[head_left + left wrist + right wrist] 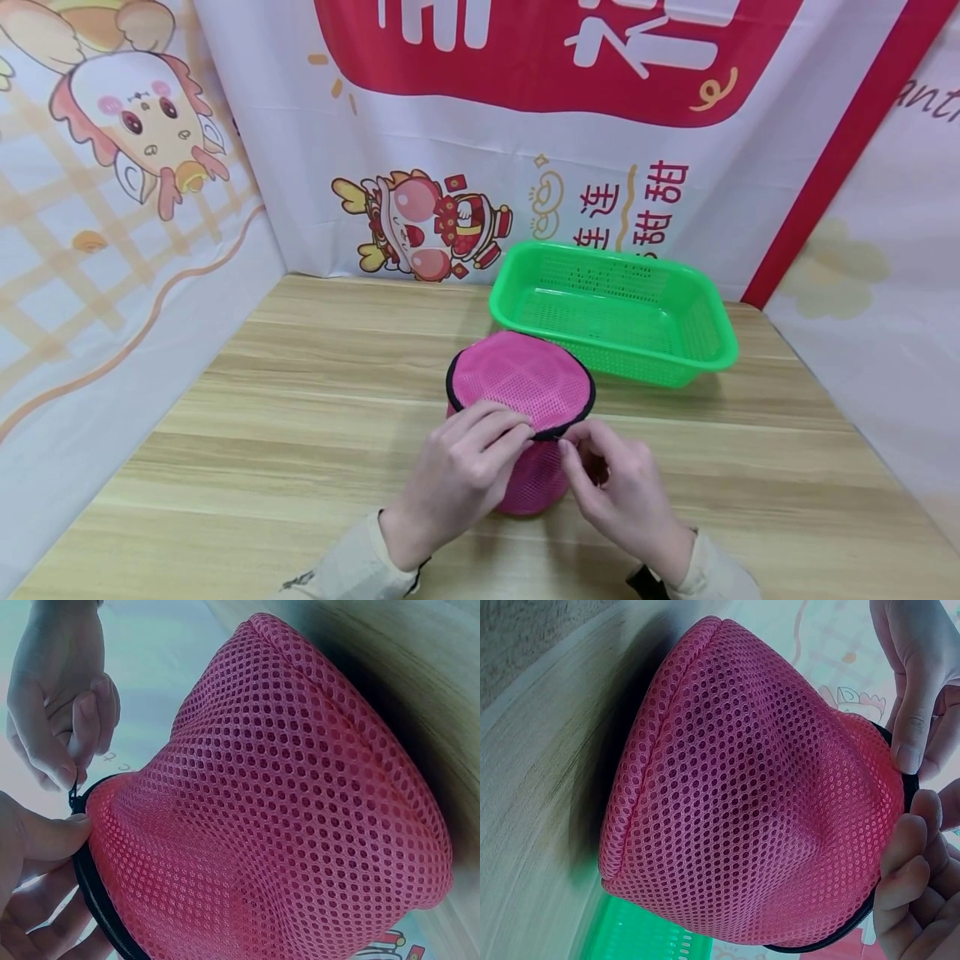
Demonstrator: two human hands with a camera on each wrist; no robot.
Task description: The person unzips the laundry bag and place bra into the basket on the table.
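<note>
A round pink mesh laundry bag [522, 379] with a black zipper rim [588, 398] stands on the table, its flat lid facing up. My left hand [468, 471] pinches the rim at the front, thumb below and fingers over the edge. Just beside it, my right hand [626, 492] pinches the small dark zipper pull [73, 796] between thumb and finger. The mesh side [727, 780] of the bag is creased near the rim. Whether anything lies inside cannot be made out.
A green plastic basket [712, 365] stands behind the bag to the right, close to it. The wooden table [300, 400] is bounded by printed cloth [285, 150] at the back and on both sides.
</note>
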